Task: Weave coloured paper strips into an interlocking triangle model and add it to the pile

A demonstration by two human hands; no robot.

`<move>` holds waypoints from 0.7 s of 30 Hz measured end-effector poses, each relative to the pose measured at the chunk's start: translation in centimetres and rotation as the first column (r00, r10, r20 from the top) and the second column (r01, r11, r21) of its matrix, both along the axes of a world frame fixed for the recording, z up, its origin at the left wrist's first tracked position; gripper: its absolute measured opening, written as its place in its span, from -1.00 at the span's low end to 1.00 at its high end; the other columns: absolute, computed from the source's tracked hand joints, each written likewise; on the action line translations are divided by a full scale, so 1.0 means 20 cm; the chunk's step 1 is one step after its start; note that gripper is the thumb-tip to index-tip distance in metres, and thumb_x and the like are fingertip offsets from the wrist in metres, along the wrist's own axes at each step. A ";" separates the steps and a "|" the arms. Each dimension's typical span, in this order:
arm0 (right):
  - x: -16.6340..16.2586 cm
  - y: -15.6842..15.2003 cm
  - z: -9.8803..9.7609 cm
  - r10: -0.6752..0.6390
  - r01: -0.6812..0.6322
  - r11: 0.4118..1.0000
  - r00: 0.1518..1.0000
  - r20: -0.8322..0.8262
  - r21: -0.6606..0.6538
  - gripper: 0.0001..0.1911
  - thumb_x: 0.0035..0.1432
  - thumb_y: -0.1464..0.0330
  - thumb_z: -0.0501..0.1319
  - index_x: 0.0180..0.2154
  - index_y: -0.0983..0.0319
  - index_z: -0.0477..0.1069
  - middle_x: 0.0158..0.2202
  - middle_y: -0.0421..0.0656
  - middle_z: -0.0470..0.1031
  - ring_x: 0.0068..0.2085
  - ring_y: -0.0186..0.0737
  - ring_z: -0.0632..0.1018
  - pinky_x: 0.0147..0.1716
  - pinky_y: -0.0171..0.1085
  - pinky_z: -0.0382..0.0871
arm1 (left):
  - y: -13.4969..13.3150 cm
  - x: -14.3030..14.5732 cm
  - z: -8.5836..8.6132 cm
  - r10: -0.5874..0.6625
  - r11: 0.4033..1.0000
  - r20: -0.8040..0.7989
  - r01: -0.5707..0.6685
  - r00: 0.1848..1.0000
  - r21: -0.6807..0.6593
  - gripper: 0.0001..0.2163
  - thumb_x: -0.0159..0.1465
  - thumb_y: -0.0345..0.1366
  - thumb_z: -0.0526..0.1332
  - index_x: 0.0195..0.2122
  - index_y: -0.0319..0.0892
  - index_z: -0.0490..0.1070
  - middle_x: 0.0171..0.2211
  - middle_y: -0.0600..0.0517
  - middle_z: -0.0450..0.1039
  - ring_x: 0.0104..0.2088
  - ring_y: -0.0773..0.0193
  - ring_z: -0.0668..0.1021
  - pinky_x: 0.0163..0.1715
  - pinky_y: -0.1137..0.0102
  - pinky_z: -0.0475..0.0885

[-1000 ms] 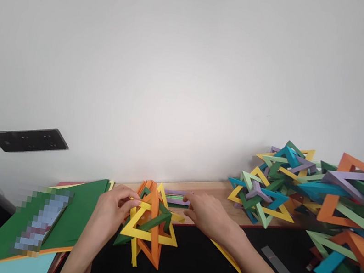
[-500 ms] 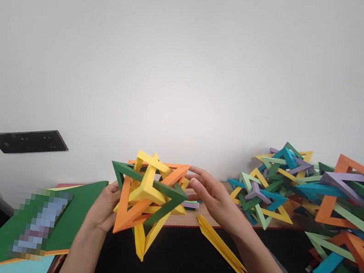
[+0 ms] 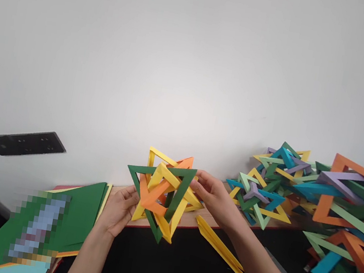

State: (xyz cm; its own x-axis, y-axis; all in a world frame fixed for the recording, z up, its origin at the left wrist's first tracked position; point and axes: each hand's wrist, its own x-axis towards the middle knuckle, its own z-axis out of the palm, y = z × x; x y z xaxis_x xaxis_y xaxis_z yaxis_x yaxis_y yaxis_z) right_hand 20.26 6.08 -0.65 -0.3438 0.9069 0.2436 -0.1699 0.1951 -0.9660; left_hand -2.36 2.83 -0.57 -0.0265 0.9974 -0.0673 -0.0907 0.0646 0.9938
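Note:
I hold a paper model of interlocked yellow, orange and dark green triangular frames (image 3: pixel 163 196) up in front of the wall, above the black table (image 3: pixel 180 271). My left hand (image 3: pixel 119 210) cups its lower left side, fingers curled on a frame. At its right side my right hand (image 3: pixel 215 200) pinches the green and yellow frames with its fingertips. Just below my right wrist a long folded yellow paper strip (image 3: pixel 222 250) lies on the table.
A heap of finished multicoloured frame models (image 3: pixel 314 200) fills the right side. Green, orange and blue paper sheets (image 3: pixel 73 221) are stacked at the left. A wooden ledge (image 3: pixel 189 219) runs along the wall, and a black socket plate (image 3: pixel 25 143) is on the wall.
The model was lifted off the table and turned in my hands. My right hand left the ledge and closed on the model's right side.

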 end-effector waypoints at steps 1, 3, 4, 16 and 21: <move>0.00 0.00 0.00 0.007 -0.008 1.000 1.000 -0.026 -0.025 -0.57 0.13 0.10 0.18 -0.08 0.25 0.41 -0.44 -0.19 0.48 -0.40 -0.26 0.47 -0.40 -0.30 0.35 | 0.00 -0.01 0.00 -0.031 1.000 -0.003 0.031 1.000 -0.003 -0.67 -0.14 -0.14 0.47 -0.39 -0.23 0.55 -0.45 -0.04 0.59 -0.45 0.22 0.58 -0.48 0.45 0.48; -0.01 0.02 -0.01 0.022 -0.029 0.996 0.996 -0.085 -0.089 -0.58 0.10 0.10 0.22 -0.10 0.24 0.43 -0.40 -0.17 0.52 -0.36 -0.23 0.51 -0.38 -0.29 0.37 | -0.01 -0.05 0.00 -0.085 0.996 -0.023 0.085 0.996 -0.007 -0.71 -0.17 -0.21 0.50 -0.46 -0.25 0.55 -0.48 -0.03 0.58 -0.46 0.23 0.56 -0.45 0.46 0.46; -0.01 0.02 -0.02 0.031 -0.045 0.991 0.993 -0.111 -0.128 -0.58 0.08 0.10 0.23 -0.11 0.24 0.44 -0.39 -0.17 0.54 -0.36 -0.22 0.52 -0.38 -0.29 0.37 | -0.01 -0.07 0.01 -0.112 0.994 -0.040 0.111 0.993 -0.010 -0.73 -0.17 -0.25 0.51 -0.47 -0.26 0.55 -0.48 -0.03 0.58 -0.45 0.23 0.56 -0.44 0.45 0.45; -0.08 0.05 -0.09 0.169 -0.222 0.939 0.963 -0.212 -0.262 -0.65 -0.08 0.25 0.36 -0.21 0.26 0.51 -0.40 -0.14 0.55 -0.40 -0.21 0.52 -0.41 -0.28 0.37 | -0.10 -0.11 0.12 -0.249 0.967 -0.335 0.255 0.909 -0.027 -0.83 0.02 -0.27 0.38 -0.35 -0.21 0.57 -0.37 -0.05 0.57 -0.26 0.06 0.56 -0.21 0.25 0.47; -0.03 0.09 -0.13 0.269 -0.300 0.948 0.934 -0.234 -0.104 -0.60 0.05 0.18 0.29 -0.06 0.16 0.45 -0.14 -0.11 0.52 -0.21 -0.17 0.54 -0.26 -0.25 0.42 | -0.15 -0.08 0.17 -0.141 0.978 -0.463 0.196 0.875 0.072 -0.90 0.09 -0.27 0.32 -0.40 -0.17 0.54 -0.24 -0.06 0.53 -0.29 0.10 0.54 -0.35 0.33 0.48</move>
State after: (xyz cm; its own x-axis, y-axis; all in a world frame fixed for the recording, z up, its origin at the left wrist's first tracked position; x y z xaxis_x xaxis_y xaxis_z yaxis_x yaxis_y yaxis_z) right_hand 19.65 7.87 -3.33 -0.5456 0.8082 0.2214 -0.4041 -0.0223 -0.9144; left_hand -3.92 -0.24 2.81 0.1422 0.9895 0.0251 0.3732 -0.0771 0.9246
